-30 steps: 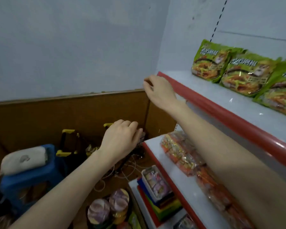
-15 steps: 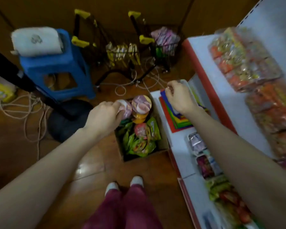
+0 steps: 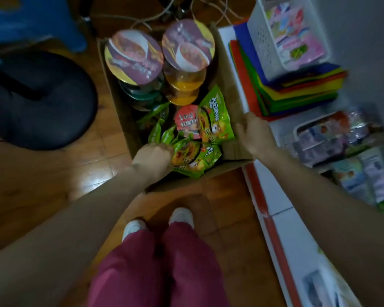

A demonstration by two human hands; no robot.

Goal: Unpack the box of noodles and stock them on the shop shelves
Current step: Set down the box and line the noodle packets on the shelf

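Cardboard box [image 3: 235, 151]: brown, top open, on the wooden floor [image 3: 42, 185], just beside the lowest shelf [image 3: 282, 196]; its long axis runs away from the person, along the shelf's red front edge.
Packets [image 3: 195, 156]: bright green noodle packs with a printed bowl of noodles and white lettering, heaped in the near half of the box.
Near packet: lies face up against the near wall, long axis across the box, slightly slanted.
Far packet [image 3: 215, 116]: leans by the right wall, face up, long axis pointing away from the person.
Other packets: stand on edge at the left, only their green rims showing.
Cup [image 3: 186, 124]: small, red round lid facing up, wedged among the packets, partly under the far packet.
Bowls [image 3: 133, 57]: two stacks side by side in the far half, upright, round purple lids on top; the right stack [image 3: 187, 45] shows an orange body, the left a dark green one.
Left hands' side [image 3: 152, 159]: fingers curled down among the packets at the near packet's left end; too blurred to tell whether they have hold of one.
Right hand [image 3: 256, 135]: at the top of the box's right wall, fingers loosely bent, nothing in it.
Shelf goods: white basket [image 3: 262, 29] on a stack of coloured sheets [image 3: 297, 89]; wrapped goods nearer, blurred.
Feet: white shoes [image 3: 181, 214] just short of the box.
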